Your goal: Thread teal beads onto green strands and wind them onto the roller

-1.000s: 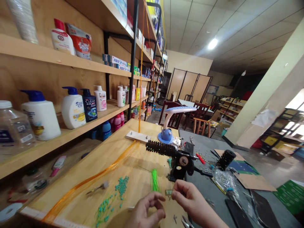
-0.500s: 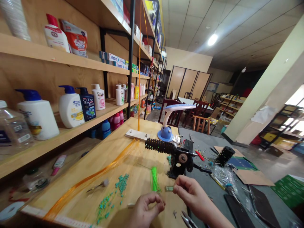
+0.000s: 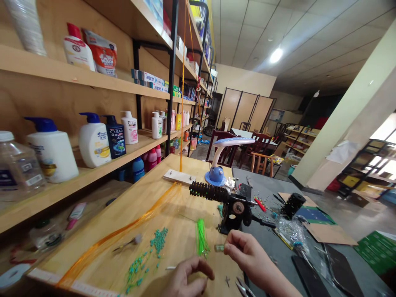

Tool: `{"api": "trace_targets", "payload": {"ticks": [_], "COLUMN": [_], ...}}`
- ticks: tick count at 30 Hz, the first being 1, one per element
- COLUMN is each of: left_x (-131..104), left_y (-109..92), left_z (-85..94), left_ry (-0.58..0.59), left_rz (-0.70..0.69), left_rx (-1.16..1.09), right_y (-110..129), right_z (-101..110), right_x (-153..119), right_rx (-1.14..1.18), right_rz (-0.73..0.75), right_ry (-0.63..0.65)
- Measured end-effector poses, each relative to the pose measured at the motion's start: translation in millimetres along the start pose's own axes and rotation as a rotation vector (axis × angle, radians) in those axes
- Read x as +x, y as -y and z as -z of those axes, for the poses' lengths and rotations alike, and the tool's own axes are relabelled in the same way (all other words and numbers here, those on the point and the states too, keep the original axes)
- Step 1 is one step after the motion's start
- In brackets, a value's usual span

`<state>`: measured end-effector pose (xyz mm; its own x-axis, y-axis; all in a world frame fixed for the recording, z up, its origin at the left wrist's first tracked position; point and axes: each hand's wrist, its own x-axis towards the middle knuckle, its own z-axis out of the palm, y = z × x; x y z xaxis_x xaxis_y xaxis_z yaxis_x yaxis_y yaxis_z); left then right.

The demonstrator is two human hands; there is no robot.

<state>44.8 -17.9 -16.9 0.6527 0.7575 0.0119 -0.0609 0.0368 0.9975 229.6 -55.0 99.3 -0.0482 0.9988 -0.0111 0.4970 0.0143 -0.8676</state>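
My right hand (image 3: 244,251) pinches a small pale green piece (image 3: 219,248) between thumb and fingertips, over the right part of the wooden table. My left hand (image 3: 193,276) is low in the middle, its thumb and index finger curved and apart. Just beyond it lies a bundle of bright green strands (image 3: 201,237). Turquoise beads (image 3: 159,240) lie left of the bundle, and green strands with beads (image 3: 136,270) spread nearer the front. A black clamped device with a ridged roller (image 3: 208,191) stands behind my right hand.
Orange threads (image 3: 123,227) run across the table's left side from a white bar (image 3: 178,176). A blue and white lamp (image 3: 215,175) stands behind. Pliers (image 3: 244,287) lie near the front edge. The grey table (image 3: 262,243) holds bags and tools. Shelves with bottles (image 3: 94,140) line the left.
The thumb and index finger of my left hand have spread wider apart, and that hand has dropped slightly. My right hand has shifted slightly left, still pinching the small piece.
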Motion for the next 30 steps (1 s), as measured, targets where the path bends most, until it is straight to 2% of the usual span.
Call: {"api": "trace_targets", "payload": {"ticks": [3, 7, 10, 13, 16, 20, 25, 30], "left_x": [4, 12, 17, 19, 18, 14, 8, 6], "left_y": [-20, -39, -43, -45, -47, -43, -23, -7], "left_z": [-4.4, -16.2, -22.8, -24.3, -22.7, -20.0, -14.8, -9.2], "left_ry": [0.01, -0.098, -0.14, -0.138, -0.12, -0.082, -0.053, -0.022], "left_rz": [-0.113, -0.168, -0.232, -0.297, -0.305, -0.27, -0.171, -0.153], "left_rx": [-0.085, 0.003, 0.01, 0.016, 0.049, 0.041, 0.045, 0.08], "right_y": [0, 2, 2, -1, -3, -1, 2, 4], "right_z": [-4, -6, -5, -5, -6, -5, 1, 5], "right_x": [0, -1, -2, -2, -2, -1, -2, -1], "right_rx": [-0.016, -0.066, -0.103, -0.122, -0.091, -0.018, 0.043, 0.055], "right_rz": [0.007, -0.003, -0.002, -0.003, 0.0, -0.001, -0.035, -0.032], "right_ry": [0.023, 0.029, 0.042, 0.046, 0.047, 0.015, 0.007, -0.007]}}
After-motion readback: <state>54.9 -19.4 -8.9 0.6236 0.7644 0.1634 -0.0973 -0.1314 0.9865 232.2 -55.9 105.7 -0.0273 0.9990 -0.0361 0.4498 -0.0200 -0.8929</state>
